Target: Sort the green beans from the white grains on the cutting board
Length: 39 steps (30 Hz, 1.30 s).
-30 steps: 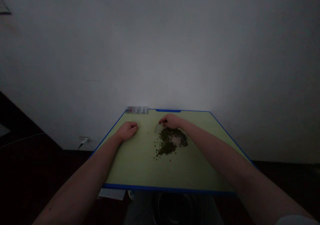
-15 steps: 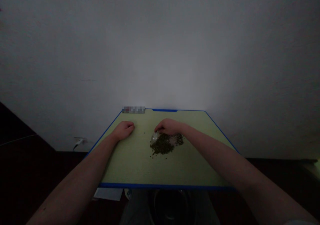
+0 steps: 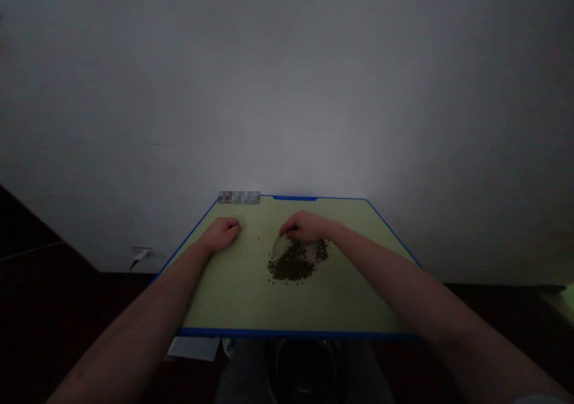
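My right hand (image 3: 305,226) pinches the rim of a small clear, see-through bowl or cup (image 3: 280,246), which is tilted over at the heap. Small dark green grains like mung beans (image 3: 292,265) lie spread in a heap just in front of it. A pale pinkish patch (image 3: 311,252), too dim to make out, sits among the grains below my right hand. To the left, my left hand (image 3: 222,233) rests on the table in a loose fist, apart from the grains, with nothing seen in it.
The pale yellow-green table (image 3: 233,302) has a blue edge and stands against a white wall (image 3: 296,105). A blurred-out strip (image 3: 239,198) lies at its back left corner. A dark round container (image 3: 307,368) is below the front edge. A plug (image 3: 141,256) sits in the wall.
The clear vessel looks emptier, and the heap spreads a little further toward the front. My right hand has shifted slightly; my left hand stays where it was.
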{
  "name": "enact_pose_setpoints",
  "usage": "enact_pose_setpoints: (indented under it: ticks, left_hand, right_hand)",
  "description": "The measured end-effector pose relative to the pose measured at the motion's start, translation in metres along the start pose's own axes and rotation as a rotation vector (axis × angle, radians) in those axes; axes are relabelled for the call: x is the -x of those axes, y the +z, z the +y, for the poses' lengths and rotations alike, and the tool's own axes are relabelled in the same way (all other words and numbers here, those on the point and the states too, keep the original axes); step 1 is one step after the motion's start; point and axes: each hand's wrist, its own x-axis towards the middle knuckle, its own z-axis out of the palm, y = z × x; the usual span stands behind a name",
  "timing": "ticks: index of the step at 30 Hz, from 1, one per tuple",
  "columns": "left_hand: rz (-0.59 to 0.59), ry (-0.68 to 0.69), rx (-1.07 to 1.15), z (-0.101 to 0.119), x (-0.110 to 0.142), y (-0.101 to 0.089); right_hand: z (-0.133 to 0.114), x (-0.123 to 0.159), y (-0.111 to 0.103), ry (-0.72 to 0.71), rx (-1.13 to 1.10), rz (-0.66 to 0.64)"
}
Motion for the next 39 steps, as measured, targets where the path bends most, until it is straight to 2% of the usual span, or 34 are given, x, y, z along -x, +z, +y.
enact_pose_setpoints:
  ticks: [6,12,18,22,28,39]
  left_hand:
    - [0.001,-0.003,-0.010,-0.002,-0.001,0.001]
    - [-0.011,-0.007,0.018,-0.002,-0.002,0.002]
    - [-0.013,-0.023,0.002,-0.001,-0.004,0.001]
    - [-0.005,-0.010,-0.009,-0.003,-0.005,0.002]
    - [0.000,0.007,-0.013,-0.006,-0.006,0.003]
    - [-0.015,-0.025,0.021,-0.002,-0.004,0.003]
  right_hand:
    - [0.011,-0.016,-0.003,0.039,-0.015,0.074]
    - [0.010,-0.049,0.005,0.072,0.072,0.190]
    - [0.009,-0.082,0.018,0.034,0.112,0.222]
    - [0.013,-0.092,0.021,0.017,0.140,0.198]
    - [0.015,-0.080,0.022,-0.046,0.150,0.124]
    - [0.010,-0.023,0.008,-0.136,0.118,0.019]
